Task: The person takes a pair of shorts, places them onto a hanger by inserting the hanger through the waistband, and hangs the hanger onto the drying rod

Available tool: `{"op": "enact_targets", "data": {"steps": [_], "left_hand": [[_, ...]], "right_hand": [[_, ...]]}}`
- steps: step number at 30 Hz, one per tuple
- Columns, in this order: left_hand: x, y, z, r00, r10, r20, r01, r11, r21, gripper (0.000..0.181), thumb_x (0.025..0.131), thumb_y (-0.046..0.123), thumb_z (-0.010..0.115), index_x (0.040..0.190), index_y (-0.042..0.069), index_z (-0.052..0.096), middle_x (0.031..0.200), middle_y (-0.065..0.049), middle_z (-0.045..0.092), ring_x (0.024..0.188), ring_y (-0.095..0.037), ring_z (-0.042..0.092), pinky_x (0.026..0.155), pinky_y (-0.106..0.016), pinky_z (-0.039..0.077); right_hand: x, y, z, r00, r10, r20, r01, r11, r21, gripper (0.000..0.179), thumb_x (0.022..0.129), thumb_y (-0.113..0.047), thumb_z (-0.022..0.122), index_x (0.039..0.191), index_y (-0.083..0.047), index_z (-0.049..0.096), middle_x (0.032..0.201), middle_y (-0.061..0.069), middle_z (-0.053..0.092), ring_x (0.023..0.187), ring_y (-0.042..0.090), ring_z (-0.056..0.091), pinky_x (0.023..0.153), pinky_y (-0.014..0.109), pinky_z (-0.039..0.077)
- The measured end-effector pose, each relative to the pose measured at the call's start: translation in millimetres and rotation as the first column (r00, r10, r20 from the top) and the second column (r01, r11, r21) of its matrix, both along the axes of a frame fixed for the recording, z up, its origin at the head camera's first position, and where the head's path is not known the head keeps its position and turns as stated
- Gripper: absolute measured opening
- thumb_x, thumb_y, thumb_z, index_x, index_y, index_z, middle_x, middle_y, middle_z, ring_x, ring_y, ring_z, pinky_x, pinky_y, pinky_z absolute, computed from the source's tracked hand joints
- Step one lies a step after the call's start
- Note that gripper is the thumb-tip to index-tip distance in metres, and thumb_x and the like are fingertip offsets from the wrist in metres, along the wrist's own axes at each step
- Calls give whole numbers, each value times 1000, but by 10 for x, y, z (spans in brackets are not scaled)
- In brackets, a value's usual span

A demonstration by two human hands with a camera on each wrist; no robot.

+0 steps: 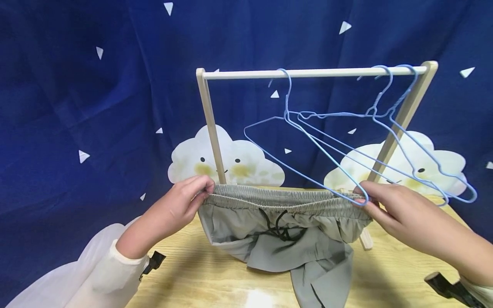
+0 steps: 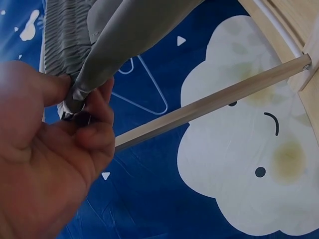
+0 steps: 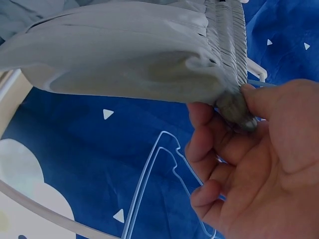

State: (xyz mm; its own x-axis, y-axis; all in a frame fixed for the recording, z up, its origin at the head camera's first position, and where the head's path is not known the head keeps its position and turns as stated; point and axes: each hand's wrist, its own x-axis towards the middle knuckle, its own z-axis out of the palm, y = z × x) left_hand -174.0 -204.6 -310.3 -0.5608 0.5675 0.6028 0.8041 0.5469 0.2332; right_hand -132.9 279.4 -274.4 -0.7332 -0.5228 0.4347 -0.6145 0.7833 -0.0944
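Note:
Grey trousers with an elastic waistband and a black drawstring hang stretched between the two hands. My left hand pinches the left end of the waistband; the left wrist view shows bunched grey cloth between thumb and fingers. At the other end my right hand pinches the waistband, its thumb on the ribbed edge in the right wrist view. A blue wire hanger hangs from the rail, its near corner by my right fingertips. Whether those fingers also hold the wire, I cannot tell.
A wooden rack with a white rail stands behind the trousers. Two more blue hangers hang at its right end. Beneath is a wood-grain table, and a dark blue curtain with white clouds is at the back.

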Motion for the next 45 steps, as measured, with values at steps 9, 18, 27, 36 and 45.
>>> {"op": "enact_targets", "data": {"steps": [9, 18, 27, 36, 45], "left_hand": [[53, 102, -55, 999, 44, 9, -44, 999, -13, 19, 102, -3, 68, 106, 16, 64, 92, 7, 67, 83, -7, 59, 74, -30, 53], [20, 99, -33, 1000, -19, 11, 19, 1000, 18, 18, 101, -4, 70, 113, 9, 69, 103, 2, 73, 87, -8, 62, 77, -29, 56], [32, 43, -33, 1000, -23, -17, 23, 1000, 10, 31, 92, -12, 65, 106, 14, 73, 98, 6, 72, 77, -6, 55, 67, -23, 51], [94, 50, -77, 997, 8, 75, -10, 1000, 24, 31, 87, -10, 61, 96, 16, 75, 89, 8, 65, 67, -7, 52, 59, -18, 46], [91, 104, -105, 986, 85, 146, -98, 991, 88, 36, 106, 12, 67, 73, 23, 61, 76, 13, 49, 69, -4, 45, 61, -23, 42]], "right_hand": [[82, 84, -72, 1000, -2, -9, 3, 1000, 21, 39, 102, -11, 75, 84, -31, 46, 69, -26, 33, 62, -7, 34, 56, 21, 31], [79, 75, -128, 999, -3, -37, 4, 1000, 13, 39, 100, -12, 78, 86, -32, 48, 70, -28, 35, 64, -7, 34, 57, 21, 30], [19, 0, -151, 1000, 1, -25, 0, 1000, 14, 30, 101, -16, 77, 93, -34, 55, 71, -28, 37, 64, -7, 36, 58, 21, 32], [42, 16, -259, 1000, 11, 9, -11, 1000, -2, 31, 99, -16, 79, 96, -37, 57, 72, -29, 39, 66, -8, 39, 59, 20, 34], [9, -20, -335, 996, 30, 80, -29, 999, -15, 28, 102, -18, 77, 94, -35, 56, 68, -29, 36, 62, -8, 37, 57, 20, 34]]}}
